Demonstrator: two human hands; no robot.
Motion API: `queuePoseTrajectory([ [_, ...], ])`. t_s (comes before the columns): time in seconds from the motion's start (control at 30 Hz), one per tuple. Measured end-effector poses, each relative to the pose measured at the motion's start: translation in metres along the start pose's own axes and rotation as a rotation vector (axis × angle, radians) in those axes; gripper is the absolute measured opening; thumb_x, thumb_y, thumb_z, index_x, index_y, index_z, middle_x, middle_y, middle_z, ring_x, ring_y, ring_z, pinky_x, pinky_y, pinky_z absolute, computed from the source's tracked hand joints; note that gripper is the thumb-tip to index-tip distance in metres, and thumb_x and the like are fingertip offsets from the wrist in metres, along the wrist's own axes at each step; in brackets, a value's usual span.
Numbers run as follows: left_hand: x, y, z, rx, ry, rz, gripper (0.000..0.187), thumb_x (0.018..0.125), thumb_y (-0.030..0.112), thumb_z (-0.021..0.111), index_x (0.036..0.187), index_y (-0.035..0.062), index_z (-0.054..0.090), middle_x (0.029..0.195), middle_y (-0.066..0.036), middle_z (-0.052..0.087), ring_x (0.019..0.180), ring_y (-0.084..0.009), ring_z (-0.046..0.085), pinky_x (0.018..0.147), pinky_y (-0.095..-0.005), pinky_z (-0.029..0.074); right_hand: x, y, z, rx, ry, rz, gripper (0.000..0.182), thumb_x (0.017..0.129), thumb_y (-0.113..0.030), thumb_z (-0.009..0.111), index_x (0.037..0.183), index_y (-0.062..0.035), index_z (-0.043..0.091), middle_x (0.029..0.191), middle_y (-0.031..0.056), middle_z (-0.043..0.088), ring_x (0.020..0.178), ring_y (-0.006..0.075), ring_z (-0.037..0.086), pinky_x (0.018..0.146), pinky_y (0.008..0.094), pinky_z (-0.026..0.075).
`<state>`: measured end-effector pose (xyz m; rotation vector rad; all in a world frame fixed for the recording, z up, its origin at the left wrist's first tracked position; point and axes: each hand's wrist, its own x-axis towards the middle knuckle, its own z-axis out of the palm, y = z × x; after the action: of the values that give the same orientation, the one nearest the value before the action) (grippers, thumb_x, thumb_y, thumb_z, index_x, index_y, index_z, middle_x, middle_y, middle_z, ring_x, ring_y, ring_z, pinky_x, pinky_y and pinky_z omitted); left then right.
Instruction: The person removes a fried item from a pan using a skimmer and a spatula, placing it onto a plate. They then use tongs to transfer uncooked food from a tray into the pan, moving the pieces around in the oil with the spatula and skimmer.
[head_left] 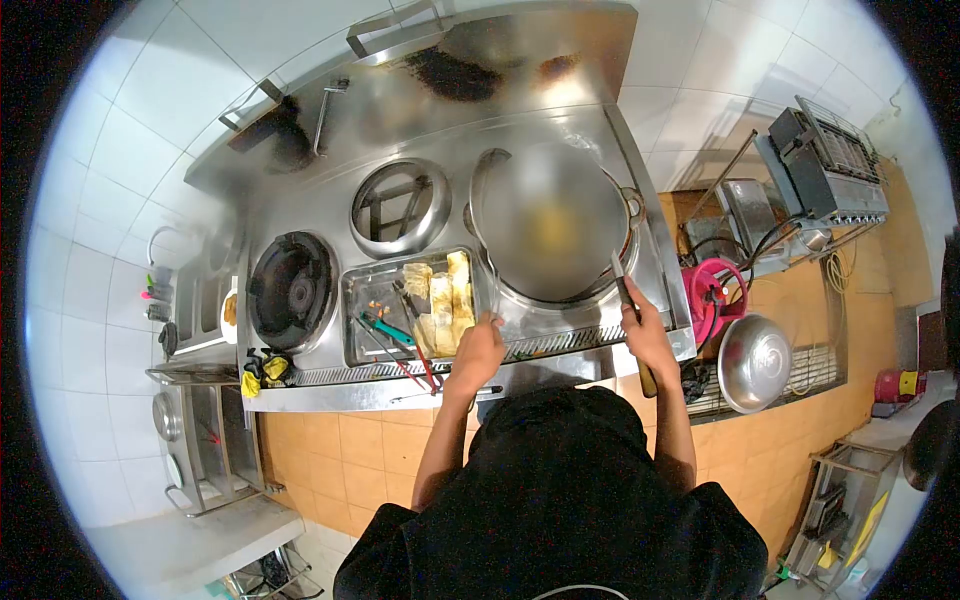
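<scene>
My right hand [650, 338] is wrapped round the brown handle of a long utensil [630, 290], whose metal end reaches the rim of a large round pan [638, 205]. Haze blurs the pan's middle, where something yellow [552, 232] shows. My left hand [478, 355] has curled fingers at the right edge of a rectangular metal tray [352, 300]; what it grips is unclear. Inside the tray lie pale yellow food pieces [460, 292], small orange bits and a teal-handled tool [390, 330]. Red-handled tongs [428, 372] lean over its front edge.
An empty ring burner [400, 207] and a blackened burner [292, 288] are left of the pan. Yellow-black cloths [265, 371] hang at the front left edge. Right of the stove are a pink hose reel [712, 298] and a metal bowl [755, 363].
</scene>
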<state>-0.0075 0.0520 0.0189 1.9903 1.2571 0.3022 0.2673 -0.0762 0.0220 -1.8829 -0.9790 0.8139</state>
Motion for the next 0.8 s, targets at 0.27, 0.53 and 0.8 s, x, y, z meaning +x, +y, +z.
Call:
queuePoseTrajectory([
  [0.27,0.038,0.02,-0.013,0.063,0.106,0.128,0.022,0.096,0.009,0.042,0.102,-0.0067,0.056,0.09,-0.035,0.064,0.087,-0.0512,0.062,0.08,-0.0578,0.047,-0.042,-0.002,-0.015,-0.136,0.032,0.038,0.054,0.095,-0.005,0.048,0.149,-0.0084,0.041,0.114,0.0303,0.064,0.093,0.0296,0.065,0.085,0.0373,0.05],
  [0.53,0.058,0.021,0.003,0.13,0.012,0.138,0.023,0.098,0.013,0.044,0.103,-0.007,0.056,0.083,-0.035,0.064,0.083,-0.0515,0.063,0.075,-0.0583,0.048,-0.062,-0.001,-0.001,-0.126,-0.049,0.115,0.055,0.094,-0.007,0.05,0.148,-0.0084,0.041,0.101,0.0339,0.063,0.091,0.0436,0.064,0.085,0.0404,0.049],
  [0.8,0.015,-0.001,0.004,0.05,0.033,0.153,0.022,0.097,0.011,0.046,0.104,-0.0082,0.055,0.082,-0.035,0.063,0.083,-0.0522,0.062,0.076,-0.0582,0.047,-0.027,-0.006,-0.009,-0.202,-0.033,0.051,0.054,0.095,-0.008,0.05,0.148,-0.0088,0.041,0.107,0.0341,0.062,0.101,0.0471,0.063,0.087,0.0445,0.049],
])
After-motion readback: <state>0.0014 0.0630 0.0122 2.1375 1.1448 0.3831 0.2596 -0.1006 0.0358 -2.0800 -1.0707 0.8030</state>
